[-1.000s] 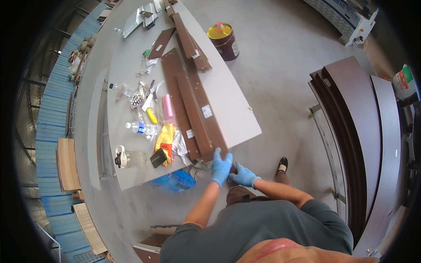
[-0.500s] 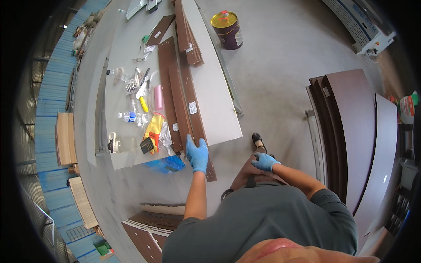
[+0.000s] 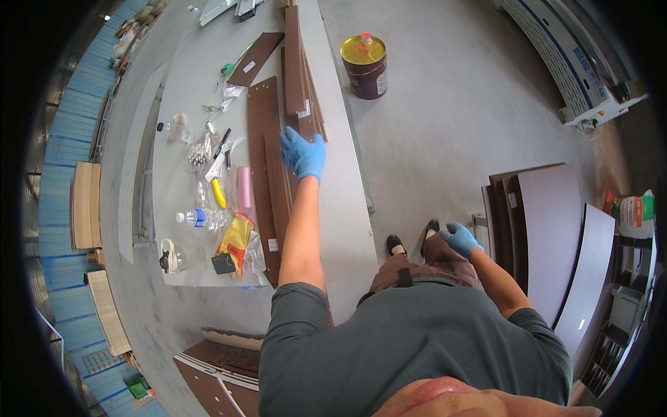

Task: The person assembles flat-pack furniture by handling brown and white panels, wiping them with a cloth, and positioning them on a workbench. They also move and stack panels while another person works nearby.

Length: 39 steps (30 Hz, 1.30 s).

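Observation:
My left hand point(image 3: 303, 154), in a blue glove, reaches over the long brown boards point(image 3: 264, 132) on the table. Its fingers are apart at the near end of a stack of narrow brown boards point(image 3: 300, 76); whether they touch the wood I cannot tell. Nothing shows in its grasp. Beside my right thigh hangs my right hand point(image 3: 461, 240), also blue-gloved, loosely open and holding nothing. Left of the boards lie a pink roll point(image 3: 244, 186), a yellow-handled tool point(image 3: 219, 193), a clear bottle point(image 3: 200, 218) and a yellow and red bag point(image 3: 237, 236).
The pale table point(image 3: 340, 208) runs away from me on the left. Past its right edge a dark drum with a yellow lid point(image 3: 364, 66) stands on the floor. Large brown panels point(image 3: 549, 229) are stacked at right; more boards point(image 3: 222, 368) lie behind me at lower left.
My left hand has moved forward along the boards, from their near end toward the stack farther up. My right hand has shifted right. The view has moved as I step along the table.

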Tool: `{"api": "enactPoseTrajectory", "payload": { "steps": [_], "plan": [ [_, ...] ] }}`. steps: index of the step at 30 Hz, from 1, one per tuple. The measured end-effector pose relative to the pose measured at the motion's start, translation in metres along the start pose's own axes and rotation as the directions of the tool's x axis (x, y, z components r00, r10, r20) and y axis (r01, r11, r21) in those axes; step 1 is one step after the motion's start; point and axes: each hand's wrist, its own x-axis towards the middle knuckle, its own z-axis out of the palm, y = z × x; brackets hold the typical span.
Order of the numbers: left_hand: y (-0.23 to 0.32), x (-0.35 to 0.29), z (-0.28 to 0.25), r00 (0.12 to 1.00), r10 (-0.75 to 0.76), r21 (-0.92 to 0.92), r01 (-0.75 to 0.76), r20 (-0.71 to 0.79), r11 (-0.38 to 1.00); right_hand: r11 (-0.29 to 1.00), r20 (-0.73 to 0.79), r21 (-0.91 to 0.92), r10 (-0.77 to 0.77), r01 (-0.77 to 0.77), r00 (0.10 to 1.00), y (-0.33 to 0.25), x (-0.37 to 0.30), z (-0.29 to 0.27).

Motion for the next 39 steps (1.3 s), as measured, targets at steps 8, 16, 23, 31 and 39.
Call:
{"api": "enactPoseTrajectory", "payload": {
  "steps": [8, 16, 23, 31, 39],
  "plan": [
    [0.044, 0.114, 0.061, 0.988, -0.154, 0.095, 0.156, -0.028, 0.983, 0.990, 0.230, -0.137, 0.010, 0.022, 0.973, 0.017, 0.085, -0.074],
    [0.079, 0.172, 0.082, 0.916, -0.393, 0.202, 0.370, 0.087, 0.907, 0.985, 0.193, -0.170, 0.006, 0.028, 0.981, -0.028, 0.210, -0.199],
    [0.081, 0.187, 0.068, 0.917, -0.378, 0.161, 0.357, 0.126, 0.920, 0.967, 0.185, -0.241, -0.033, 0.078, 0.982, -0.100, 0.295, -0.259],
    [0.085, 0.190, 0.077, 0.894, -0.417, 0.015, 0.420, 0.164, 0.907, 0.921, 0.338, -0.242, -0.215, 0.305, 0.916, -0.249, 0.363, -0.232],
    [0.066, 0.174, 0.050, 0.935, -0.353, -0.247, 0.352, 0.045, 0.903, 0.859, 0.388, -0.120, -0.421, 0.498, 0.820, -0.367, 0.407, -0.227]
  ]
}}
